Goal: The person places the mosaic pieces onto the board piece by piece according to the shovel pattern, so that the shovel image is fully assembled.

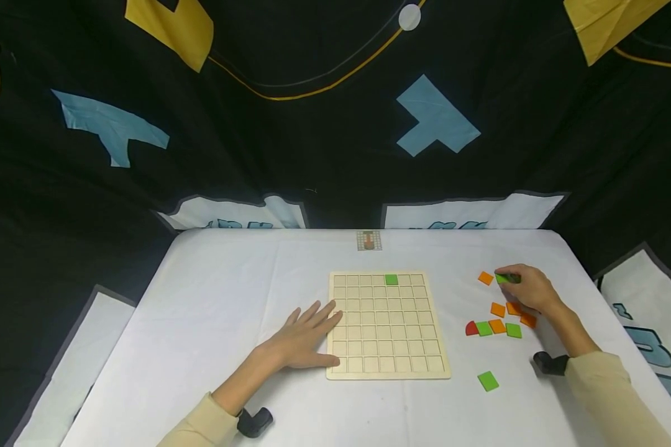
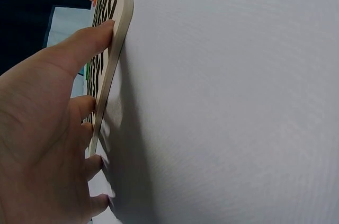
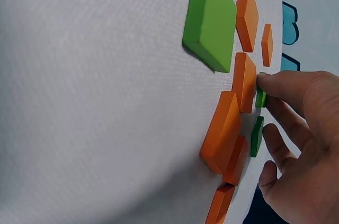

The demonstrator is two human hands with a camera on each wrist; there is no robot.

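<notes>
A light wooden board (image 1: 388,326) with a grid of square cells lies on the white table. One green square tile (image 1: 391,280) sits in its top row. My left hand (image 1: 304,341) rests with spread fingers at the board's left side, thumb and fingertips on its edge; the left wrist view shows the thumb (image 2: 98,38) against the rim. At the right, my right hand (image 1: 528,287) pinches a green square tile (image 1: 502,279) between thumb and fingers. In the right wrist view, that tile (image 3: 261,98) is partly covered, and another green tile (image 3: 257,136) lies beside the fingers.
Loose orange tiles (image 1: 497,310), green tiles (image 1: 513,330) and a red rounded piece (image 1: 471,328) lie right of the board. A single green tile (image 1: 488,380) is nearer the front. A small patterned card (image 1: 369,240) lies at the table's back edge, before a black curtain (image 1: 313,155).
</notes>
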